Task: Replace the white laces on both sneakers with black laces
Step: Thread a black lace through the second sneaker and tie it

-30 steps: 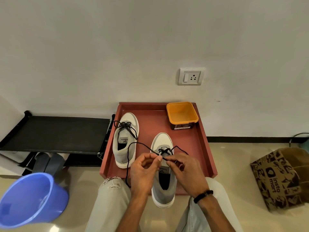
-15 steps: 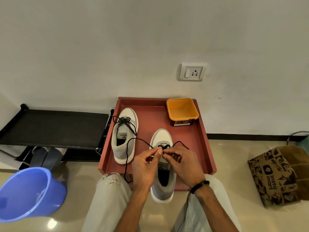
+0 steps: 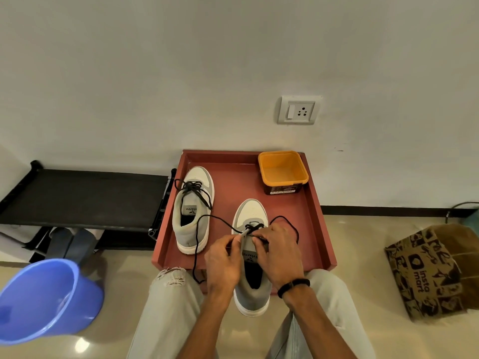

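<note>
Both hands were right on the near sneaker, and the work was down at the eyelets: the left hand had its fingers curled with thumb and forefinger pinching the black lace just beside the tongue, while the right hand curled over the other side and seemed to nip the opposite end, though its fingertips were mostly hidden. That paired pinch looked like threading, one hand feeding while the other steadied the shoe. The lace lay directly under the fingers, only its first crossing showing near the toe, and its long free run looped left across the red tray and dropped over the tray's near edge by the left knee; a shorter loop arched out past the right hand. The shoe sat heel toward the person, between the knees, handy for reaching. The far sneaker stood to the left on the tray, black-laced already. An orange tub occupied the back corner.
</note>
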